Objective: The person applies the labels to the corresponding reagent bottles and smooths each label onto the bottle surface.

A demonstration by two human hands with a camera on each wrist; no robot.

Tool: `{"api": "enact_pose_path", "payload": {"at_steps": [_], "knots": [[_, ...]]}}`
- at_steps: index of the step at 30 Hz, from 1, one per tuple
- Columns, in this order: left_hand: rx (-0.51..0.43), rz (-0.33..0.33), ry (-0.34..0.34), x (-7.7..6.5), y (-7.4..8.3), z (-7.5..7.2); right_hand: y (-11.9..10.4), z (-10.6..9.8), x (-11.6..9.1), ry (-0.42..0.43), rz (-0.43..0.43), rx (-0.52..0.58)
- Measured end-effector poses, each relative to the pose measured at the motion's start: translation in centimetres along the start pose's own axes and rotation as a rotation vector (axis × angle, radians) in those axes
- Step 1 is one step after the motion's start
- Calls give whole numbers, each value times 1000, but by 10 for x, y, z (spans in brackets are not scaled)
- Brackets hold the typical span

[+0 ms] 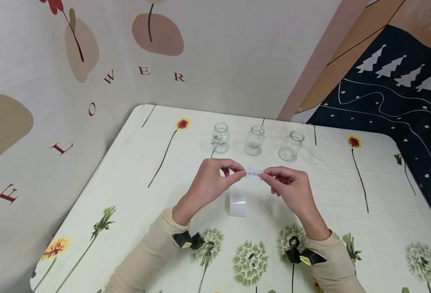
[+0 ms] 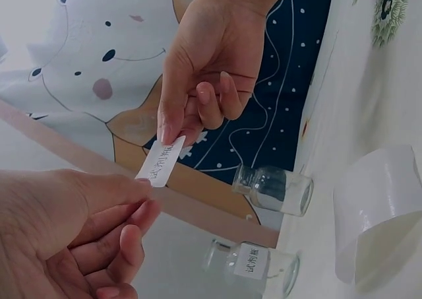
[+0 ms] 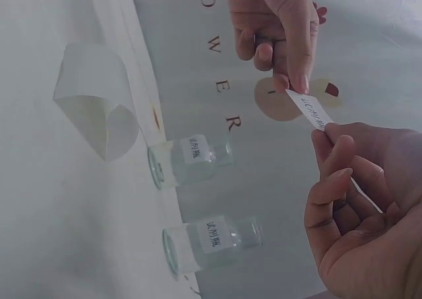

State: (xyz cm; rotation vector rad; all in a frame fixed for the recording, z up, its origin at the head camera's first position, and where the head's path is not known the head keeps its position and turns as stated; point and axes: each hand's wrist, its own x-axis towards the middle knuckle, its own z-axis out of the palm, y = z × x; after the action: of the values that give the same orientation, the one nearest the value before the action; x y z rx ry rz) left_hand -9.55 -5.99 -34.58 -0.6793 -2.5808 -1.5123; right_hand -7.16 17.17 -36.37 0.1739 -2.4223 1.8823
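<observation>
Between both hands a small white sticker label (image 1: 253,174) with printed characters is stretched out above the table. My left hand (image 1: 220,176) pinches its left end between thumb and index finger. The right hand (image 1: 288,185) pinches the opposite end the same way, its other fingers curled in. Behind the hands stand three small glass bottles without lids: a left bottle (image 1: 220,137) and a middle bottle (image 1: 254,140), each with a label on its side, and a right bottle (image 1: 291,145) on which no label shows. Below the hands lies a curled piece of white backing paper (image 1: 238,205).
The table (image 1: 127,162) has a white cloth with printed flowers and dandelions. A printed fabric backdrop (image 1: 237,61) rises along its far and left sides, with a dark patterned part (image 1: 384,93) at the right.
</observation>
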Motion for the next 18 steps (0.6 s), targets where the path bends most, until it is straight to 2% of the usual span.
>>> {"api": "enact_pose_path", "payload": {"at_steps": [9,18], "knots": [[-21,-11,-34,1,-1,3,1,0,0,-5,4,-15],[-41,21,-45,5,-7,14,4,0,2,60,71,21]]}}
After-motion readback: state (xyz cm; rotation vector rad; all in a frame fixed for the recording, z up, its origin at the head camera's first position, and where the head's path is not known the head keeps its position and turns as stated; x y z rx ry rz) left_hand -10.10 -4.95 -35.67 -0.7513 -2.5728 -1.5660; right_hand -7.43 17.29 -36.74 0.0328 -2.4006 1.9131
